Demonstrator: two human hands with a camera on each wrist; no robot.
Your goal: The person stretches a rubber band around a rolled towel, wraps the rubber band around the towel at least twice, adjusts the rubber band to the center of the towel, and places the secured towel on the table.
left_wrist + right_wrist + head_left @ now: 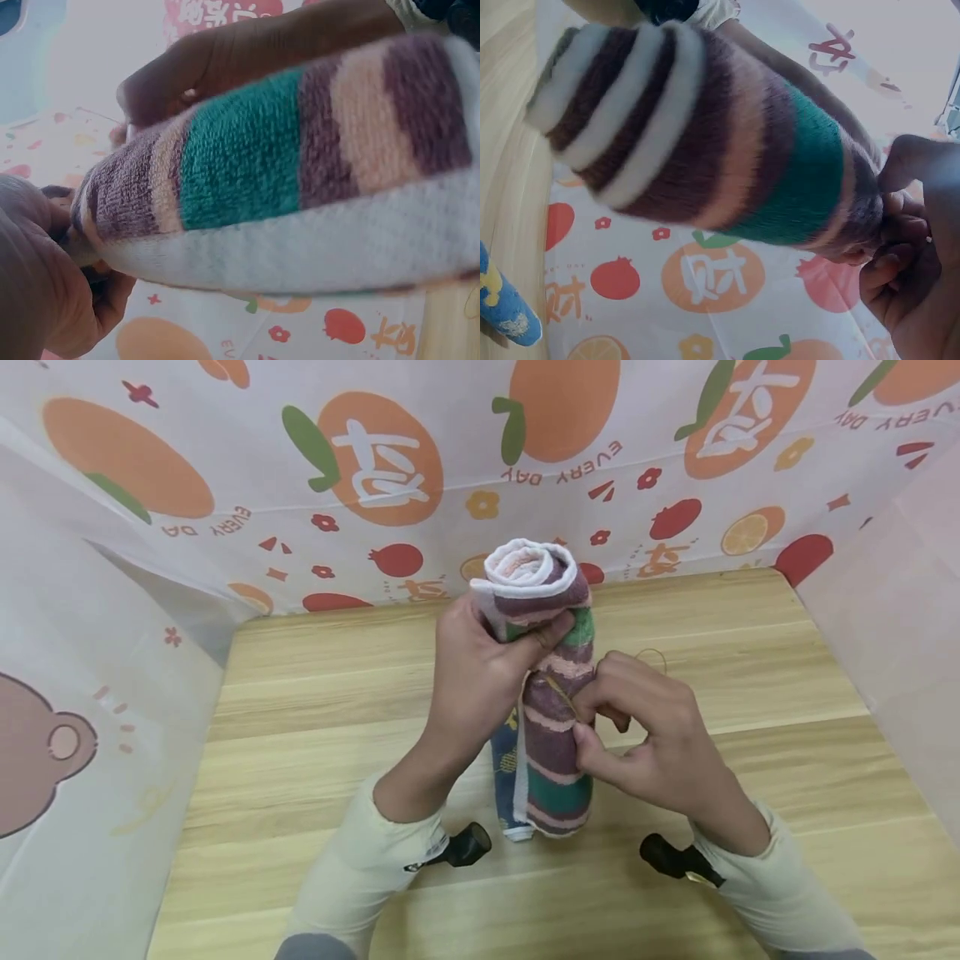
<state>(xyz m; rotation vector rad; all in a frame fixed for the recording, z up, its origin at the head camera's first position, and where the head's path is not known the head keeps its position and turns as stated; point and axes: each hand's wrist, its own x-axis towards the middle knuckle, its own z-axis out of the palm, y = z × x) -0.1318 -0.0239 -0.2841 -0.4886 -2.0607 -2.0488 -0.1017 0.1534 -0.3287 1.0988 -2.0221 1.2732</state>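
A rolled striped towel [558,747] in purple, pink and green is held upright-tilted over the table, its white spiral end at the top. My left hand [480,672] grips its upper part from the left, the thumb lying across the stripes. A thin golden cord [561,693] runs over the towel's middle. My right hand [648,718] pinches this cord at the towel's right side, and a thin loop sticks out behind the knuckles. Both wrist views show the towel [244,154] close up, the right one with my right hand [915,247] at its narrowed middle.
A blue rolled cloth with yellow figures [506,768] lies behind the striped towel, partly hidden. The wooden table [322,735] meets a fruit-printed curtain [465,452] at the back. Pale sheets stand at left and right. A dark camera [468,845] sits at each wrist.
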